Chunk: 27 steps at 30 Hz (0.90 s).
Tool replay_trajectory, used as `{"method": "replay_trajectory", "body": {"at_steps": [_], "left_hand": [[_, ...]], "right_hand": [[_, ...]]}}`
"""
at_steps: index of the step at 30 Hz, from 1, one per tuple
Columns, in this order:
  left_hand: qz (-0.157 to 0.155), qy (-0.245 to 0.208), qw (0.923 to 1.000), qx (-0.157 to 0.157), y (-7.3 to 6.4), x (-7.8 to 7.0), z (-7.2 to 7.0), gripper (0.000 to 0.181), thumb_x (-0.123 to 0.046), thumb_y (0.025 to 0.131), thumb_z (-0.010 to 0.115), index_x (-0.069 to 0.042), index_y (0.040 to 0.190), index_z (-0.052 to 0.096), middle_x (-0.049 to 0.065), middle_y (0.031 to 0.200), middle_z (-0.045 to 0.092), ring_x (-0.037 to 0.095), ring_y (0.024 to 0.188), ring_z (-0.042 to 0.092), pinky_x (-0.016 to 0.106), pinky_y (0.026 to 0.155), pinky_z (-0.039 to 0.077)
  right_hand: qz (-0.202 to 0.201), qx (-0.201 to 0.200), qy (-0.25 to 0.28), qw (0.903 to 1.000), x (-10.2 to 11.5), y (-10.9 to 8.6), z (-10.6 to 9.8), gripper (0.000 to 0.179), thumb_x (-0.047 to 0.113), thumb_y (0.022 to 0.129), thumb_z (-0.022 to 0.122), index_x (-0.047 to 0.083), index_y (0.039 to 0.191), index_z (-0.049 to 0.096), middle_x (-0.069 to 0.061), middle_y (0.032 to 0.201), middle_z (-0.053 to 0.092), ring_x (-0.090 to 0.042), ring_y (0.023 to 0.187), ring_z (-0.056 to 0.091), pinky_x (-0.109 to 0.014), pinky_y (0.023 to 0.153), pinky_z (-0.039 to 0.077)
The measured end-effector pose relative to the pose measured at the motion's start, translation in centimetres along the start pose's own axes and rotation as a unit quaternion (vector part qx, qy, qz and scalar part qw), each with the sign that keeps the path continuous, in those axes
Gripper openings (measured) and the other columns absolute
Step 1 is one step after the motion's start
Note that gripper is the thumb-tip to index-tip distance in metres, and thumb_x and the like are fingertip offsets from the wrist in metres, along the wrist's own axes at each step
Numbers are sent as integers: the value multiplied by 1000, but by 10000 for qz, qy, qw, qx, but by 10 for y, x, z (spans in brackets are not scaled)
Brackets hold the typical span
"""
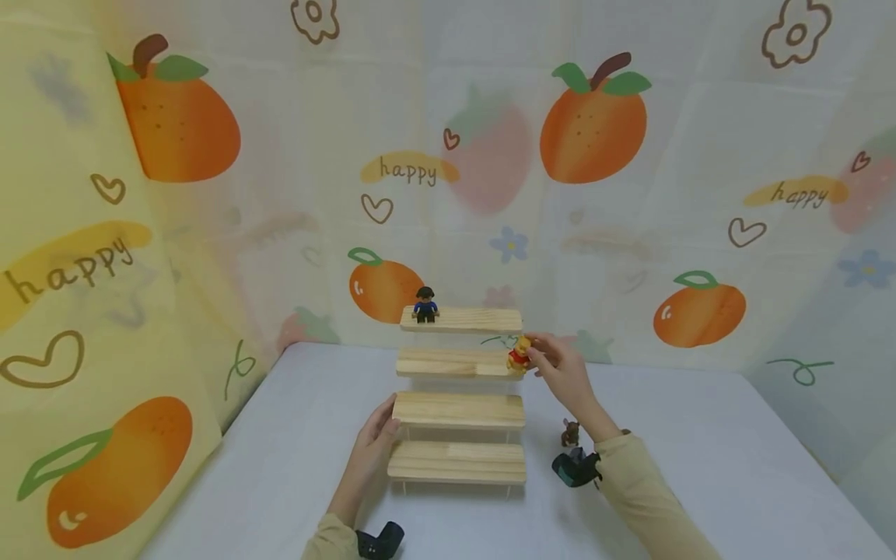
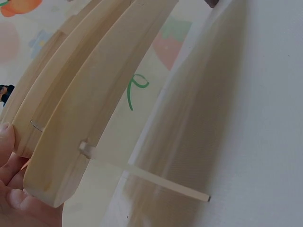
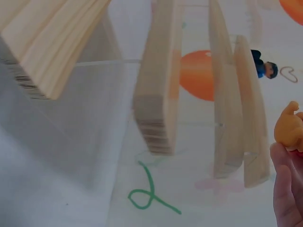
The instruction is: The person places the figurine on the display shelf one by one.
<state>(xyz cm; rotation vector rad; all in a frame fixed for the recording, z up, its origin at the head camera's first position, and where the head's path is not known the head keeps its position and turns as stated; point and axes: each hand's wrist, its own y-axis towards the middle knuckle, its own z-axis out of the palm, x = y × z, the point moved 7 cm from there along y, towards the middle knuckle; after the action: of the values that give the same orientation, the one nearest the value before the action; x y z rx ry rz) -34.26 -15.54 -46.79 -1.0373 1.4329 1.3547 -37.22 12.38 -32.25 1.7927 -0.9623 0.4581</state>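
Note:
A yellow bear figurine in a red shirt [image 1: 519, 355] is pinched by the right hand [image 1: 563, 373]. It overlaps the right end of the second board from the top of a tiered wooden shelf [image 1: 458, 408]. In the right wrist view, the bear figurine [image 3: 289, 128] shows at the right edge in the fingertips. With thumb and fingers, the left hand [image 1: 374, 435] grips the left end of the third board. That same grip shows in the left wrist view, the left hand [image 2: 14, 189] holding a board end. A toy figure in blue and black [image 1: 425, 306] sits at the left of the top board.
Right of the shelf, near the right sleeve, a small brown animal figurine [image 1: 570, 432] stands on the white table [image 1: 266, 451]. Each wrist carries a black camera, as on the right [image 1: 577, 468]. A fruit-printed cloth [image 1: 280, 171] hangs behind and at the left.

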Motion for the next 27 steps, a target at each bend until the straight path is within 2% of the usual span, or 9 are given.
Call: {"method": "replay_trajectory", "body": {"at_steps": [5, 7, 11, 17, 21, 25, 27], "left_hand": [[-61, 73, 9999, -44, 0, 0, -1, 54, -24, 94, 48, 2, 137, 29, 19, 140, 28, 29, 128, 25, 38, 102, 24], [-41, 156, 9998, -91, 1, 4, -2, 55, -27, 93, 48, 1, 137, 30, 18, 140, 29, 29, 128, 25, 40, 101, 24], [-32, 132, 9999, -66, 2, 5, -2, 54, -27, 93, 48, 1, 136, 30, 19, 140, 29, 30, 127, 25, 42, 101, 24], [-81, 8, 10000, -33, 1, 6, -2, 54, -25, 94, 48, 1, 137, 29, 19, 140, 28, 30, 127, 26, 41, 101, 24], [-67, -38, 10000, -57, 2, 6, -2, 54, -24, 94, 48, 1, 137, 29, 19, 140, 28, 29, 127, 26, 40, 102, 24], [13, 5, 10000, -53, 2, 4, -2, 54, -24, 93, 49, 2, 136, 30, 19, 140, 29, 29, 127, 26, 40, 102, 24], [88, 55, 9999, -45, 2, 3, -1, 54, -23, 93, 49, 2, 136, 30, 19, 139, 29, 29, 127, 26, 40, 101, 24]], "right_hand": [[-90, 86, 69, 9999, 36, 11, 4, 25, -6, 86, 54, -11, 110, 55, -28, 98, 59, -36, 67, 60, -47, 54, 51], [-140, 98, 89, 9998, 40, 16, 7, 24, -5, 86, 54, -10, 110, 55, -27, 98, 59, -36, 68, 60, -47, 54, 51], [-122, 145, 287, 9994, 42, 25, 14, 24, -5, 86, 54, -11, 110, 55, -28, 97, 60, -37, 68, 60, -47, 53, 51], [212, 408, 861, 9952, 40, 37, 31, 27, -2, 89, 51, -10, 115, 52, -28, 100, 58, -39, 72, 60, -49, 55, 51], [71, 446, 876, 9951, 46, 43, 42, 26, -4, 89, 50, -12, 114, 52, -30, 99, 58, -40, 70, 59, -51, 54, 50], [-184, 241, 800, 9963, 48, 46, 47, 24, -7, 87, 51, -13, 110, 53, -31, 97, 58, -39, 69, 59, -49, 52, 50], [-273, 128, 763, 9966, 42, 49, 50, 23, -6, 88, 51, -11, 110, 54, -30, 98, 58, -36, 70, 60, -45, 51, 51]]}}
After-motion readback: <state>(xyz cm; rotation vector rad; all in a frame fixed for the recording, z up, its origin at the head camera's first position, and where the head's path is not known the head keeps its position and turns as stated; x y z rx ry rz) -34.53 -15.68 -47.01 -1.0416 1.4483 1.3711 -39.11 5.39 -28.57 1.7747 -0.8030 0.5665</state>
